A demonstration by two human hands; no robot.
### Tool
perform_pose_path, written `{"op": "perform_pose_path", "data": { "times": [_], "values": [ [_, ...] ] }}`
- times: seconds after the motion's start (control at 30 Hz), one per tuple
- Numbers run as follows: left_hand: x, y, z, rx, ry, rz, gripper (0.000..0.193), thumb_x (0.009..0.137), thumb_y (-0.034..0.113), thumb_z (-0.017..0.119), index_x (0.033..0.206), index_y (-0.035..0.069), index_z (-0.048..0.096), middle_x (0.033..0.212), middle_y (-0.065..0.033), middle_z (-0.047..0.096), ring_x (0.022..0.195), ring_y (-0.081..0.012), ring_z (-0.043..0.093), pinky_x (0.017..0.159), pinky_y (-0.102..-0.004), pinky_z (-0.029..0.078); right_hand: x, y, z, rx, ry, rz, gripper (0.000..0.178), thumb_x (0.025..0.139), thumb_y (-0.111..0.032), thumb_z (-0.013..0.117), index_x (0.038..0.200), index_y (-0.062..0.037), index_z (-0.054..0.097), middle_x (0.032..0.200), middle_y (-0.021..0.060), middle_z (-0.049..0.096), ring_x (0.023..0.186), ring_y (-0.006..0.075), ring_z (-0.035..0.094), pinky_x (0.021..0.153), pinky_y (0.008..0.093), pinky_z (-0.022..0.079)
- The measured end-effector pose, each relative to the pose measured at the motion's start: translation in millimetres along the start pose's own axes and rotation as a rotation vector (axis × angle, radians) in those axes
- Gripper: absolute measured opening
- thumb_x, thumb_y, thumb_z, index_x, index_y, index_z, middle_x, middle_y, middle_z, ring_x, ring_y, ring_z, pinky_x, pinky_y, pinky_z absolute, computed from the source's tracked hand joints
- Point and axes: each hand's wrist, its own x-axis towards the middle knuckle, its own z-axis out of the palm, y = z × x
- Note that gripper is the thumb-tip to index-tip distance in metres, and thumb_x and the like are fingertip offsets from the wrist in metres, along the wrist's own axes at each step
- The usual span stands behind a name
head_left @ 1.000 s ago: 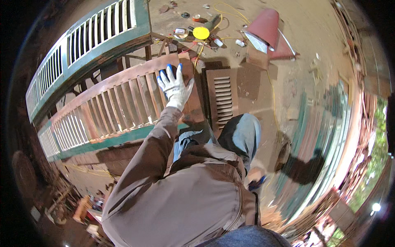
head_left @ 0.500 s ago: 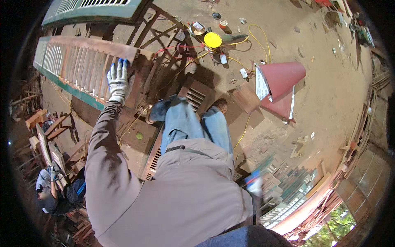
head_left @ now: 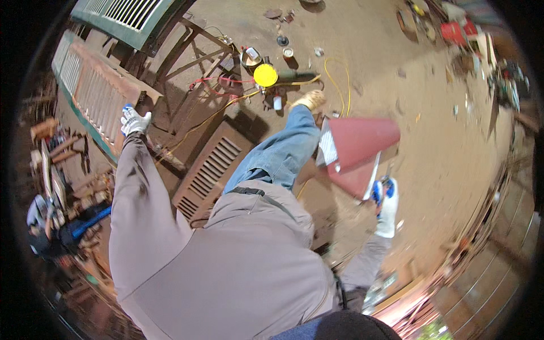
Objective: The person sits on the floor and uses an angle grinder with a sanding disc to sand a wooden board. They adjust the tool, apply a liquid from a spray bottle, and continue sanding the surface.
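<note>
My left hand [head_left: 135, 120], in a white glove with blue fingertips, rests on the near end of a louvred wooden shutter [head_left: 105, 85]. Its thumb stands apart from the fingers. The shutter's slats are partly bare reddish-brown wood, partly pale, with a green long edge. Out to the right, my right hand [head_left: 386, 207], gloved alike, has its fingers curled round a small object with a thin part poking up; its kind cannot be made out. That hand is nearest to a dark red curled sheet [head_left: 362, 144], which lies on the ground beyond it.
A brown louvred panel [head_left: 212, 164] lies by my legs. Another green shutter [head_left: 133, 20] is at the upper left, above a wooden trestle [head_left: 190, 51]. Yellow cord [head_left: 340, 85] and a yellow lid [head_left: 265, 75] are ahead. A person [head_left: 42, 226] works among wood pieces at left.
My body has turned rightward and a foot has stepped ahead. My right hand has swung up from the lower right. My left hand stays at the shutter, now nearer its lower edge.
</note>
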Motion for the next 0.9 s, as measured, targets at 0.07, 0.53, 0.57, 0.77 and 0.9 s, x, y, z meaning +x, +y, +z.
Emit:
{"op": "perform_pose_path", "data": {
  "times": [0.07,0.53,0.57,0.77,0.9],
  "values": [
    [-10.3,51.7,-1.1,-0.078,0.059,-0.204,0.098,0.081,0.058,0.066,0.153,0.005,0.027,0.157,-0.0185,0.032,0.14,-0.0381,0.037,0.11,-0.0533,0.038,53.4,-25.6,-3.3,-0.191,-0.081,0.031,0.021,0.097,-0.01,0.061,0.116,-0.0032,0.056,0.097,0.0027,0.06,0.081,0.0094,0.057,0.067,0.0258,0.05],
    [-185.8,541.9,-110.8,-0.511,-0.993,0.83,0.081,0.081,0.07,0.058,0.135,0.009,0.058,0.139,-0.0171,0.057,0.13,-0.0304,0.053,0.104,-0.044,0.043,440.0,-118.2,48.5,-1.548,-0.692,-0.175,0.037,0.083,-0.034,0.067,0.112,-0.0131,0.058,0.094,0.0198,0.069,0.09,0.0408,0.068,0.075,0.0506,0.052],
    [-188.3,558.5,-114.7,-0.429,-0.983,0.916,0.063,0.083,0.056,0.064,0.125,0.01,0.066,0.127,-0.0156,0.065,0.122,-0.03,0.06,0.098,-0.0444,0.048,453.4,-113.6,57.6,-1.539,-0.708,-0.166,0.038,0.083,-0.035,0.066,0.113,-0.0133,0.057,0.095,0.02,0.07,0.091,0.0407,0.068,0.077,0.0518,0.052],
    [-196.6,603.7,-87.1,-0.955,-1.046,0.661,0.04,0.09,0.037,0.061,0.114,0.006,0.067,0.11,-0.0154,0.071,0.108,-0.0339,0.065,0.092,-0.0446,0.049,568.8,-196.1,138.4,-0.654,-0.911,0.247,0.016,0.095,-0.004,0.061,0.11,-0.0088,0.057,0.082,0.003,0.062,0.073,0.0139,0.058,0.066,0.03,0.05],
    [-196.1,561.0,-137.8,-1.592,-1.246,0.572,0.051,0.096,0.037,0.057,0.139,0.01,0.056,0.135,-0.0098,0.06,0.122,-0.0228,0.055,0.103,-0.0358,0.042,622.0,-318.0,187.1,-0.782,-1.313,0.628,0.019,0.095,-0.01,0.065,0.112,-0.0066,0.057,0.103,0.0025,0.063,0.092,0.0146,0.062,0.081,0.0284,0.051]
  ]
}}
